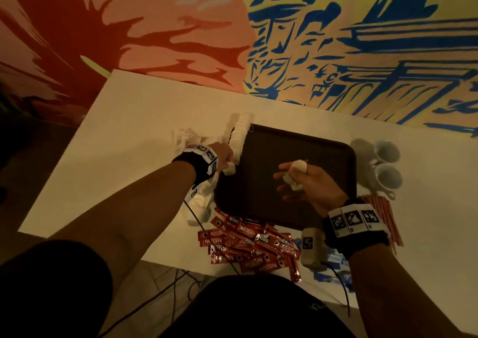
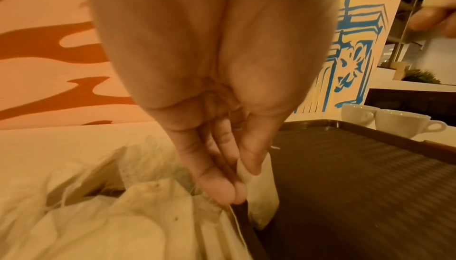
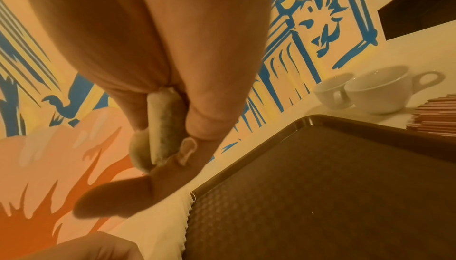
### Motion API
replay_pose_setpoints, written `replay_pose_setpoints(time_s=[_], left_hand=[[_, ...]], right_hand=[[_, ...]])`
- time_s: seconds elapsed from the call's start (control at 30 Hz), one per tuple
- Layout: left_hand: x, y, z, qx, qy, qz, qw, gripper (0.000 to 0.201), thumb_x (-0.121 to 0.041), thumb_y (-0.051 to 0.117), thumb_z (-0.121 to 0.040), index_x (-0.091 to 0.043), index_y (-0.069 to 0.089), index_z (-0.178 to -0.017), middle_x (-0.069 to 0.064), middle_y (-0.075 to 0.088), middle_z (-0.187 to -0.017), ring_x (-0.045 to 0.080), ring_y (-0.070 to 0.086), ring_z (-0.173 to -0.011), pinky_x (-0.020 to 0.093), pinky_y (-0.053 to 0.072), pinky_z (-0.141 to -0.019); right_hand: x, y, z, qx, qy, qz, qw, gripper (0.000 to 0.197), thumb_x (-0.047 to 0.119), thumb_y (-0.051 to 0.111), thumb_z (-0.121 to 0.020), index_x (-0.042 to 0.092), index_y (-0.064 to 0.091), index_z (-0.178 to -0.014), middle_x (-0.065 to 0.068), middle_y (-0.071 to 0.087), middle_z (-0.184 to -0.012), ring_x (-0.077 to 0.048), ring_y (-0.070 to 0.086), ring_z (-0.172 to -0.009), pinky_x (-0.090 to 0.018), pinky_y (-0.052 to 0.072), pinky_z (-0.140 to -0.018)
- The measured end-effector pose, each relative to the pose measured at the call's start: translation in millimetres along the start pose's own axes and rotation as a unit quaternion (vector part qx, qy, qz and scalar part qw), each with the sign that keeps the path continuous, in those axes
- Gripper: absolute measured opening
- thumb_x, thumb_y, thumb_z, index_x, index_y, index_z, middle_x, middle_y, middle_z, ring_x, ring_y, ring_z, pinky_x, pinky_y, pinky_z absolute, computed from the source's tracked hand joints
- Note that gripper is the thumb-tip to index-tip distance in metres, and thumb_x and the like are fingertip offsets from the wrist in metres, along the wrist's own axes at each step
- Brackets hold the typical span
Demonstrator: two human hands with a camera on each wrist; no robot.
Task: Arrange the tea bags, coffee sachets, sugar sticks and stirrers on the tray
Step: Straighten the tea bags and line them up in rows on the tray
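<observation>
tray: a dark tray (image 1: 297, 156) is set on the white desk (image 1: 134, 120), toward its far right part; its floor is bare.
left hand: the left hand (image 1: 223, 154) is held at the tray's left edge; a tea bag (image 2: 261, 196) is pinched between thumb and fingers, hanging just inside the rim.
tea bag row: a row of bags (image 1: 239, 133) is stood along the tray's left edge.
loose bags: a heap of bags (image 2: 98, 205) is spread on the desk left of the tray.
right hand: the right hand (image 1: 305, 182) is held above the tray's middle; a bunch of bags (image 3: 160, 129) is gripped by curled fingers, one finger left straight.
sachets: red sachets (image 1: 248, 242) are piled at the desk's near edge.
cups: two white cups (image 1: 386, 164) are stood right of the tray.
stirrers: stirrers (image 1: 385, 213) are laid by the tray's near right corner.
</observation>
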State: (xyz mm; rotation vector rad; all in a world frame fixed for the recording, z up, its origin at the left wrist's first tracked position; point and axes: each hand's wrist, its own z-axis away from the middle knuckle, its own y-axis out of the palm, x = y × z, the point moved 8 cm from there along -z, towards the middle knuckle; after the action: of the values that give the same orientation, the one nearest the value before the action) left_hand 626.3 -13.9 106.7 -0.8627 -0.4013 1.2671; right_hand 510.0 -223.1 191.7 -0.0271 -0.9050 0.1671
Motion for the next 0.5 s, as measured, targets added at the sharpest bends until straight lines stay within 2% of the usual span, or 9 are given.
replay_pose_setpoints(time_s=[0.07,0.13,0.27,0.5], left_hand=[[2.8,-1.1,-8.2,-0.001,-0.004,-0.013,1.000,0.022,-0.021,0.063,-0.093,-0.018,0.067,-0.114,0.007,0.067,-0.118,0.028,0.064,-0.104,0.039,0.054,-0.091],[4.2,-4.9,-13.7,-0.008,-0.007,-0.018,1.000,0.025,-0.020,0.063,-0.093,-0.018,0.066,-0.118,0.009,0.067,-0.119,0.030,0.065,-0.104,0.041,0.055,-0.091],[3.1,-15.1,-20.6,-0.029,-0.009,-0.015,0.999,0.033,-0.017,0.062,-0.095,-0.018,0.060,-0.127,0.010,0.062,-0.127,0.032,0.062,-0.111,0.037,0.053,-0.089],[0.5,-23.7,-28.0,-0.065,-0.020,-0.004,0.998,0.034,-0.010,0.060,-0.095,-0.014,0.059,-0.129,0.015,0.060,-0.129,0.033,0.061,-0.114,0.035,0.049,-0.090]], right_hand=[[2.3,1.7,-1.1,-0.001,-0.002,0.011,1.000,0.028,0.023,0.041,-0.109,0.012,0.063,-0.122,-0.007,0.070,-0.116,-0.023,0.070,-0.094,-0.031,0.059,-0.068],[3.3,3.2,-2.8,-0.002,-0.005,0.021,1.000,0.029,0.022,0.040,-0.109,0.011,0.064,-0.121,-0.008,0.069,-0.116,-0.022,0.069,-0.092,-0.030,0.058,-0.068],[2.5,4.0,-6.8,-0.007,-0.008,0.026,1.000,0.028,0.021,0.040,-0.109,0.010,0.064,-0.120,-0.011,0.069,-0.116,-0.020,0.067,-0.085,-0.029,0.058,-0.065],[1.6,5.5,-10.2,0.003,0.001,0.038,0.999,0.028,0.022,0.040,-0.109,0.011,0.063,-0.121,-0.010,0.067,-0.118,-0.021,0.066,-0.088,-0.029,0.057,-0.067]])
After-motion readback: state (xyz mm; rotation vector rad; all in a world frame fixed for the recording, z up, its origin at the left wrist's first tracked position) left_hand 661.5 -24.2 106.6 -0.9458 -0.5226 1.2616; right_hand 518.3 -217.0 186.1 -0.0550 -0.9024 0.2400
